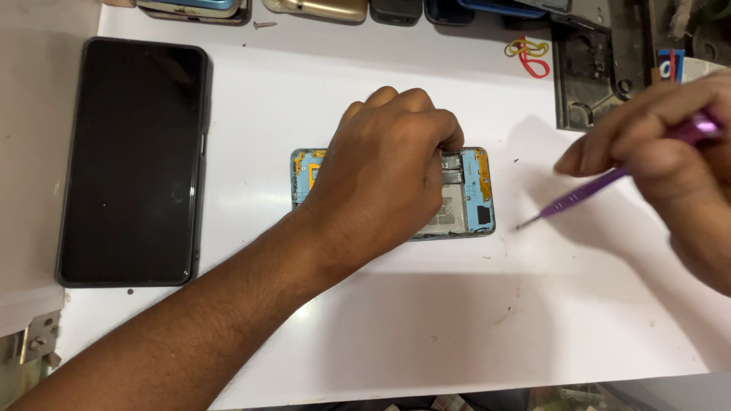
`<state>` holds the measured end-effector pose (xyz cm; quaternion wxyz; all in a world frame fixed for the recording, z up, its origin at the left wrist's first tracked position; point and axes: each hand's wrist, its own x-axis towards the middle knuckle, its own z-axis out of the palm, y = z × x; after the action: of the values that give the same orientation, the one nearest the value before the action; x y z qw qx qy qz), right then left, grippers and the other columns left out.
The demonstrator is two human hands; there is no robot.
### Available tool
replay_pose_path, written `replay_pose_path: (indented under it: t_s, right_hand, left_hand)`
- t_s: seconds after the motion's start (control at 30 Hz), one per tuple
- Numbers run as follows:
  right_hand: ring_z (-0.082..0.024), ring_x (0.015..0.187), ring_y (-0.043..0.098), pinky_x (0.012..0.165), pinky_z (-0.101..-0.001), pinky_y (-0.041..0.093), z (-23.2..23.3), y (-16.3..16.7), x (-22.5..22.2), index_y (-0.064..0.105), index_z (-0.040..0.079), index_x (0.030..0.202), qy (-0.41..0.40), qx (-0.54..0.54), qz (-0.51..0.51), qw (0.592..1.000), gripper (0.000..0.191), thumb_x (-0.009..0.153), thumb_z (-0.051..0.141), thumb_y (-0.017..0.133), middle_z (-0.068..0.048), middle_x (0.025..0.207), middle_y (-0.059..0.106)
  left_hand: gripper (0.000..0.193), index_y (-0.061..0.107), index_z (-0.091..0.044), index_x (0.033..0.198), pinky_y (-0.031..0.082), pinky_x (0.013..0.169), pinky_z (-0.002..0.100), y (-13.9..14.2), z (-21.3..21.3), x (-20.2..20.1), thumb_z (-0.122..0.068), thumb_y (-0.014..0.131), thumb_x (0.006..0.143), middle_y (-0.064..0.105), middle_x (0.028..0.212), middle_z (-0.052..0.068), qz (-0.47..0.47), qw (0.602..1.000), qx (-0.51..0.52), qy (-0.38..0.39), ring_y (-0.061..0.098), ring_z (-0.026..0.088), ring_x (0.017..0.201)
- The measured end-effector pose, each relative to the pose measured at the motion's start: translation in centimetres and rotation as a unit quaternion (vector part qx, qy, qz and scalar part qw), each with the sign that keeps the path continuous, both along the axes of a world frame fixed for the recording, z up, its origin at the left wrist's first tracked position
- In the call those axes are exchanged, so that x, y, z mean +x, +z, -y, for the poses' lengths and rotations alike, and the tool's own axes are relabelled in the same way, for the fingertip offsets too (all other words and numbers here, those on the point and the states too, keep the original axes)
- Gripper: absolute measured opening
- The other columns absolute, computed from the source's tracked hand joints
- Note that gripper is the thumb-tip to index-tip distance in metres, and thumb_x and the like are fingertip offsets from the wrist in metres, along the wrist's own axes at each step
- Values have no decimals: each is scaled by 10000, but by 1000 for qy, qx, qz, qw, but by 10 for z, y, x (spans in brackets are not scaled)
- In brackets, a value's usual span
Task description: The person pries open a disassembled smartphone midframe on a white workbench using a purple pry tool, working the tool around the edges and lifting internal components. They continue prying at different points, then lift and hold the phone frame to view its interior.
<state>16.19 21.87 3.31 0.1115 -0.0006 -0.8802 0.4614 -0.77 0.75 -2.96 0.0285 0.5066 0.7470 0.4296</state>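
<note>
opened phone, blue-and-silver insides bared

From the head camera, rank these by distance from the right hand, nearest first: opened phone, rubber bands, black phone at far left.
Measured from the right hand, which holds a purple screwdriver:
1. Rubber bands, up at the back of the table, left of the hand.
2. Opened phone, centre, under the left hand; close to the bands' distance, so this order is uncertain.
3. Black phone, far left edge.

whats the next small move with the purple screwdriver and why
Probably bring the purple screwdriver in the right hand leftward to the opened phone: its tip hangs off the phone's right edge, while the left hand pins the phone down.
</note>
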Motion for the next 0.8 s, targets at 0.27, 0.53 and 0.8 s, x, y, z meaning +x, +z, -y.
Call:
replay_pose_path:
  t_s: [0.27, 0.53, 0.8]
  right_hand:
    - [-209, 869, 723, 836, -390, 624, 3, -13, -21, 506, -9, 1142, 12, -15, 92, 996, 166, 1143, 142, 437, -138, 914, 634]
    - [-300, 966, 738, 917, -472, 661, -4, -28, -40, 494, 42, 1171, -51, -316, -30, 947, 259, 1197, 279, 392, -140, 987, 633]
    - [-330, 785, 657, 726, -463, 583, -30, -15, -6, 668, -12, 1180, -143, 186, 98, 967, 222, 1085, 184, 627, -200, 926, 672]
  left_hand:
    - [207, 754, -52, 898, 478, 860, 439, 4, 0, -1, 47, 575, 865, 691, 893, 85, 18, 1000, -20, -5, 618, 254, 911]
    - [180, 764, -54, 983, 460, 894, 448, 10, 5, 2, -61, 635, 858, 679, 957, 76, 18, 1000, 1, -8, 585, 268, 984]
    - [155, 757, -45, 954, 452, 876, 443, 9, 5, -1, -130, 657, 872, 659, 909, 85, 38, 998, -46, -10, 565, 255, 925]
